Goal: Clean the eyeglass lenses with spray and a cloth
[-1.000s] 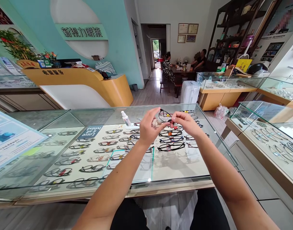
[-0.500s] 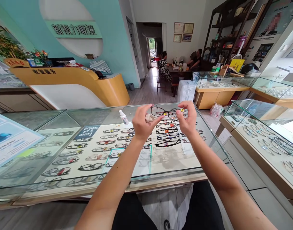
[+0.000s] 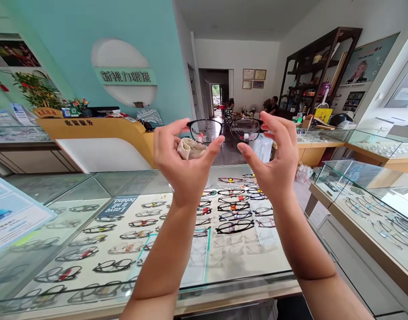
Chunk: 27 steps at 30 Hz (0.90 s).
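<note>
Black-framed eyeglasses (image 3: 226,129) are held up level above the glass display case, lenses facing me. My left hand (image 3: 187,164) grips their left end with its fingers and also has a crumpled beige cloth (image 3: 191,149) tucked in the palm. The left thumb points up below the left lens. My right hand (image 3: 277,155) holds the right end of the frame between its fingers, its thumb below the right lens. The folded temples are mostly hidden behind the fingers.
Rows of eyeglasses (image 3: 235,226) lie inside the glass display case (image 3: 100,178) below my arms. A printed sign (image 3: 13,211) leans at the left. Another display case (image 3: 364,209) stands at the right. Beyond are a yellow counter (image 3: 137,142) and seated people (image 3: 229,113).
Both hands have raised the eyeglasses higher and closer to my face. The view has tilted upward. The beige cloth in my left hand shows more fully.
</note>
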Available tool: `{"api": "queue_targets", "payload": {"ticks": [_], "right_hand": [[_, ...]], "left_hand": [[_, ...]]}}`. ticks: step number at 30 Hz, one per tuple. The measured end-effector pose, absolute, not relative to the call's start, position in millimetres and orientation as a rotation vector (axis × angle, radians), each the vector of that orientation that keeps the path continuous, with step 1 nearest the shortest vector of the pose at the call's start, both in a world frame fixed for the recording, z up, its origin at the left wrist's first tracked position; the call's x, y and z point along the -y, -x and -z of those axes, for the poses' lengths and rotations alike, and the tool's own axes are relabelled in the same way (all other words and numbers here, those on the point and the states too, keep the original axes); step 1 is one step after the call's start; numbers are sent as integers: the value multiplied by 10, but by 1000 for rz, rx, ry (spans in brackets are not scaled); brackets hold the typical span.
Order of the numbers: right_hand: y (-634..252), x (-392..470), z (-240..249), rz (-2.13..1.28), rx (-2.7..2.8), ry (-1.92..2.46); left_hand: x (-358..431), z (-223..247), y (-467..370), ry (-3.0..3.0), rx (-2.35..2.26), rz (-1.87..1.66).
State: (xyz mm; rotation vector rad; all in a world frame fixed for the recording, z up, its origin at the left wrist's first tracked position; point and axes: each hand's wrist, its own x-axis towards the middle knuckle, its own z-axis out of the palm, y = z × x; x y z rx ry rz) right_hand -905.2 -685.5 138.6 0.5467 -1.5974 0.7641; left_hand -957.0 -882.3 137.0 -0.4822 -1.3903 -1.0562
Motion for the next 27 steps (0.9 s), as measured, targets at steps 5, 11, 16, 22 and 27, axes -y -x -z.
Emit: {"api": "queue_targets", "payload": {"ticks": [5,11,16,22,27], "right_hand": [[9023,6845,-1362,-782,1583,-533],[8976,6809,-1402,-863,1614,-486],[9014,6774,-1386,-917,1665,-453],[9095,6758,-1352,-982,1646,-419],[9140,6754,-1333,-1008,1613,-398]], "left_hand": [[8842,-1356,9508,460,1367,989],[8818,-1384,9435,383,1464,947],[8819,-1375,9428,379,1493,927],[8839,-1353,9455,421,1531,950],[8824,-1348,9459,431,1552,962]]}}
